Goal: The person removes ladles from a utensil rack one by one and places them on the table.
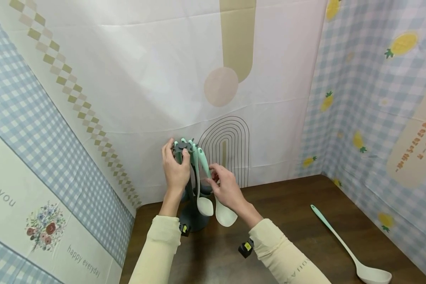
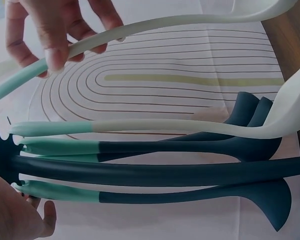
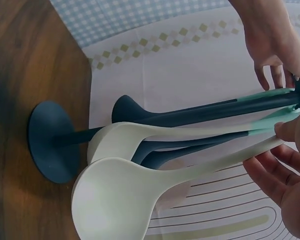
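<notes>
A dark rotating-style utensil stand [image 1: 195, 219] holds several hung utensils with mint-green handle ends. My left hand [image 1: 175, 171] grips the stand's top, thumb in front and fingers behind. Beside it on the right, my right hand [image 1: 228, 189] pinches the handle of a white ladle [image 1: 226, 216]; in the left wrist view the thumb and fingers hold this handle [image 2: 105, 39] where green meets white. Its green tip is close to the stand's hooks; whether it touches one cannot be told. A smaller white ladle [image 1: 205, 206] hangs on the stand, with dark-headed utensils [image 2: 265, 200] around the pole.
Another white utensil with a green handle end [image 1: 346, 246] lies on the brown table [image 1: 280, 213] at the right. Patterned cloth [image 1: 156, 79] hangs behind the stand and along both sides. The stand's round base [image 3: 52, 142] rests on the table near the back cloth.
</notes>
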A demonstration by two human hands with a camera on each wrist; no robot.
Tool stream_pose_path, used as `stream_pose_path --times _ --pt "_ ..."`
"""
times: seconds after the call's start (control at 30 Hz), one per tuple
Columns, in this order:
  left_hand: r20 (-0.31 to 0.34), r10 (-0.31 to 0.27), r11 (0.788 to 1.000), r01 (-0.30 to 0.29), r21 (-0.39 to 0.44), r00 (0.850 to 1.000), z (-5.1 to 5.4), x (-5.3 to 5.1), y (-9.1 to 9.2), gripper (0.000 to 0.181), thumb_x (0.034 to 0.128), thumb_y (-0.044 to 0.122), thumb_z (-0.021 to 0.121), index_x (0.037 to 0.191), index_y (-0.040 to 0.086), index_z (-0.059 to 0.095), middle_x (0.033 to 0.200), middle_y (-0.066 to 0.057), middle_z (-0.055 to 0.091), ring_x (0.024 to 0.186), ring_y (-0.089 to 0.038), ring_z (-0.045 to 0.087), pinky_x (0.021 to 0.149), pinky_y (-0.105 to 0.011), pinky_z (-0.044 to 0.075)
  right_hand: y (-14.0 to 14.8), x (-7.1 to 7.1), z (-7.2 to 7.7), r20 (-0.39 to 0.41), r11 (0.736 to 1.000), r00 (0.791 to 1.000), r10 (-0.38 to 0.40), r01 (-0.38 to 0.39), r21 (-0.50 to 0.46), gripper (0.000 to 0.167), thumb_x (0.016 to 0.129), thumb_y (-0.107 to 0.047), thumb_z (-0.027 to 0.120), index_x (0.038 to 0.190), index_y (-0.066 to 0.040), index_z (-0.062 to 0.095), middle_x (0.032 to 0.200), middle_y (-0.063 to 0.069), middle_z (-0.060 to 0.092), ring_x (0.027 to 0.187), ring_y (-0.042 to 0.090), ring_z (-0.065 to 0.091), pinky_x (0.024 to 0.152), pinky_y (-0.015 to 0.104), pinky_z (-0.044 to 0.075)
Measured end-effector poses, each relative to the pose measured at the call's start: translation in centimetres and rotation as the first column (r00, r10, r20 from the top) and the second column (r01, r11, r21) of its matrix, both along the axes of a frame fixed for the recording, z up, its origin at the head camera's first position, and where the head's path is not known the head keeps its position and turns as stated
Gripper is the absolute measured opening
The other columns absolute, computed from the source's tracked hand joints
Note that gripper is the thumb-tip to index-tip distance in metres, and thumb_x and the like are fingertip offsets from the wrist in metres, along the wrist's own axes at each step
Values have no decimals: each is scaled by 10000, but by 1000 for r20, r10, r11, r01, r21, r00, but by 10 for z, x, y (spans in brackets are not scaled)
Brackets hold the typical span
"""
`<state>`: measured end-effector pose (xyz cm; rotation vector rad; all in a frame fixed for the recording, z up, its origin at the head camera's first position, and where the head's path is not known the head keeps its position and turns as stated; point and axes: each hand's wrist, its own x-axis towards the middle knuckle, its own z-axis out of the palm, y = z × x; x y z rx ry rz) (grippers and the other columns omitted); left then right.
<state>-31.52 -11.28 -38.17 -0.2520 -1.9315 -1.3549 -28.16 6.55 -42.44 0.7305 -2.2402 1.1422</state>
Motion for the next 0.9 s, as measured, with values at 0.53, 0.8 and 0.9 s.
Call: stream_pose_path --times 0.53,0.8,0.9 --pt "15 17 1000 -17 4 1000 0 2 1 594 1056 211 595 1584 -1 427 1557 -167 444 1391 -326 495 1123 -517 446 21 3 -3 11 999 1000 -28 28 -15 318 957 -27 766 1255 -46 658 922 38 647 814 170 676 716 358 594" --pt "25 8 1000 -8 -5 1000 0 2 1 602 1067 234 582 1597 7 409 1564 -164 428 1406 -325 484 1125 -534 441 38 -1 -4 -2 998 999 -41 41 -41 319 942 0 773 1239 -38 662 900 48 666 786 165 678 713 371 602" --pt "27 5 1000 -4 -5 1000 0 2 1 603 1070 242 575 1600 9 405 1570 -164 421 1419 -327 472 1128 -551 433 44 -3 -4 10 998 999 -48 48 -39 321 947 -12 771 1246 -42 658 899 44 661 788 158 673 709 351 597"
